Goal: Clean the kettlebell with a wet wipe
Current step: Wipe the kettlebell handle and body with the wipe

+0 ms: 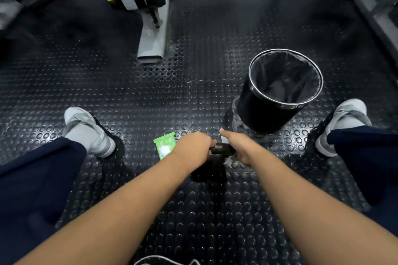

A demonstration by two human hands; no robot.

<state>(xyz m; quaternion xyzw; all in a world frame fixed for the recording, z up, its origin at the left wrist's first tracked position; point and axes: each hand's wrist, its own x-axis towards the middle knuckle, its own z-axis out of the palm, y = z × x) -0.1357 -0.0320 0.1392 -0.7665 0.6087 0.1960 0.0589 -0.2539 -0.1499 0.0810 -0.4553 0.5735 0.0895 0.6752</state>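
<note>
Head view. Gripping kettlebell (207,170) handle (221,149) in curled left hand (193,146). Clutching wet wipe (228,162) against handle with right hand (241,150), apparently mid-wipe; probably body next.

Dim gym, lit from overhead.
Highlights glint on the studded rubber floor (193,92); top corners blur, wide-angle edges bend.

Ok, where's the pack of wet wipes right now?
In the head view the green wipes pack lies on the studded floor, just left of the left hand on the kettlebell, with the left shoe farther left.
</note>
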